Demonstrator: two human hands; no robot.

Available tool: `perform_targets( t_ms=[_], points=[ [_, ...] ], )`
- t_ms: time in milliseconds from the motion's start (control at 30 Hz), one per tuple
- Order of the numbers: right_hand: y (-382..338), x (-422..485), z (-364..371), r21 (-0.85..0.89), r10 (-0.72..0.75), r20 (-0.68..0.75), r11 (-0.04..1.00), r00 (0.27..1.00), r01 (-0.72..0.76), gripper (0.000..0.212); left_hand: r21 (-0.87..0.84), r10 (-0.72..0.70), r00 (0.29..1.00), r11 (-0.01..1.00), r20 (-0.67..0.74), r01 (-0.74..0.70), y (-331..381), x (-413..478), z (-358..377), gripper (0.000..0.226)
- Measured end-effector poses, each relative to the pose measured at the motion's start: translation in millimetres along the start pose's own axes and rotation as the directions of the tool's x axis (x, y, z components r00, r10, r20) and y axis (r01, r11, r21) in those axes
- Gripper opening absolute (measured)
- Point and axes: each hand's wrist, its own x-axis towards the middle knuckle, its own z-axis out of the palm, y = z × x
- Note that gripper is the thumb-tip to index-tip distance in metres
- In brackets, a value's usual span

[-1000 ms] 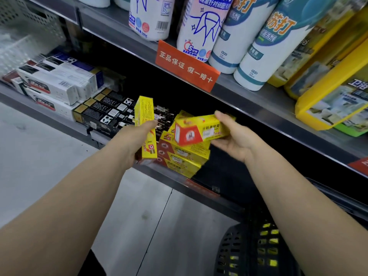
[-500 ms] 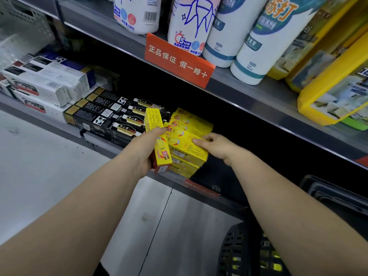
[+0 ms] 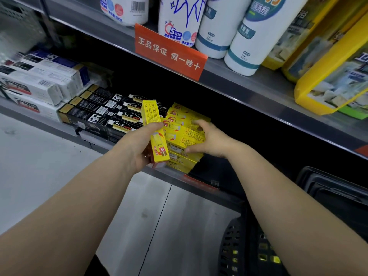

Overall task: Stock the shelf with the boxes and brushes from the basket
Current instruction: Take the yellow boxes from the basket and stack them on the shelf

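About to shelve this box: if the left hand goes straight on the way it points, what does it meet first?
Probably the yellow stack, gripped by the right hand; the held box in the left hand would touch it first. Depth is unclear: the black boxes just left may be as near.

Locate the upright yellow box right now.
Head view, centre: the upright yellow box is gripped by the left hand, just left of the yellow box stack and right of the black boxes.
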Motion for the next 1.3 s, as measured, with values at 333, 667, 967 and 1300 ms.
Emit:
perform_targets(
  t_ms=[333, 667, 967, 1300],
  points=[
    [-39.2, -23.2, -13.3, -0.220, -0.467, -0.174, 0.876, 0.867, 0.428, 0.048, 0.328, 0.229, 0.968, 0.911, 0.101, -0.250, 6.2, -8.1, 0.4, 0.054],
    [4.0, 17.5, -19.0, -0.161, 0.037, -0.386, 0.981, 0.922, -0.107, 0.045, 0.728, 0.380, 0.901, 0.554, 0.211, -0.404, -9.0, 3.7, 8.6, 0.043],
    [14.0, 38.7, 12.2, -0.056, 0.111, -0.071, 0.992, 0.991, -0.115, 0.052, 0.863, 0.206, 0.924, 0.338, 0.321, -0.375, -19.2, 6.5, 16.3, 0.069],
    [3.8, 2.5, -11.8, 0.042, 0.113, -0.170, 0.993, 0.979, -0.107, 0.072, 0.859, 0.275, 0.909, 0.328, 0.312, -0.394, -10.0, -10.4, 25.8, 0.059]
  ],
)
